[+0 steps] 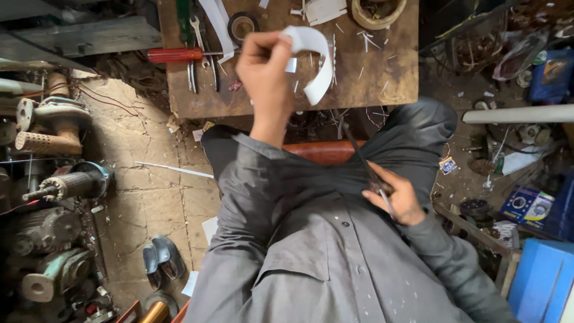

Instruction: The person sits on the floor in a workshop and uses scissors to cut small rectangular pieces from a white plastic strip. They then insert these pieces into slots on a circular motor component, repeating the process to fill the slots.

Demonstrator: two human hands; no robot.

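Observation:
My left hand (263,69) is raised in front of me over the wooden workbench (394,72), fingers pinched on a curved white strip (317,60) that hangs bent to the right of it. My right hand (397,194) rests low on my lap and grips a pair of scissors (365,167), whose dark blades point up and to the left. I sit in grey clothes on an orange-brown seat (323,151).
On the bench lie a red-handled screwdriver (174,55), wrenches (200,42), a roll of black tape (243,25), white offcuts and a wound ring (378,12). Electric motors (57,185) crowd the left floor. Shoes (161,258) lie on the stone. Blue boxes (541,281) and clutter fill the right.

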